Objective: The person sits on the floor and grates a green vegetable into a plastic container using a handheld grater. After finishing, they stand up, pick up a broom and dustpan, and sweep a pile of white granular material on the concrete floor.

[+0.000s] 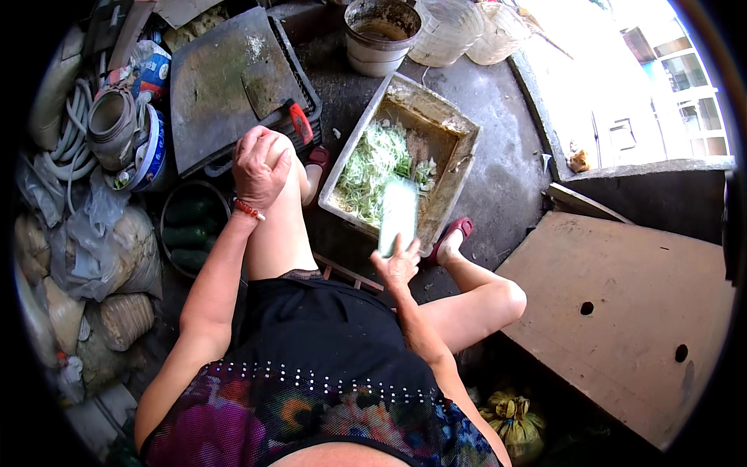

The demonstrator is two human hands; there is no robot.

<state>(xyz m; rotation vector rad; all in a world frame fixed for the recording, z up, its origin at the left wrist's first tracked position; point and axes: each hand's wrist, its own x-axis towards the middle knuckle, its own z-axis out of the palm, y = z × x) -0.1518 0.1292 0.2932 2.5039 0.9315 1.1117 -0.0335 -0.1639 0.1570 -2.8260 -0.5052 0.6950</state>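
Note:
My left hand [261, 167] rests over my bent left knee with nothing in it, a red beaded bracelet at its wrist. My right hand [398, 258] holds the near end of a pale, flat rectangular panel [399, 213], perhaps a grater. Motion blur hides its details. The panel tilts over the near side of a worn rectangular tub [465, 153] on the floor between my feet. Inside the tub lies a heap of pale green shredded vegetable [373, 160]. A cleaver with a red handle [300, 122] lies on a dark board [224, 87], left of the tub.
Dark green gourds [189, 236] fill a round container by my left leg. Beyond the tub stand a dirty bucket [379, 58] and translucent baskets [449, 35]. Bags [111, 251] and a hose [73, 128] crowd the left. A brown panel [618, 303] lies to the right.

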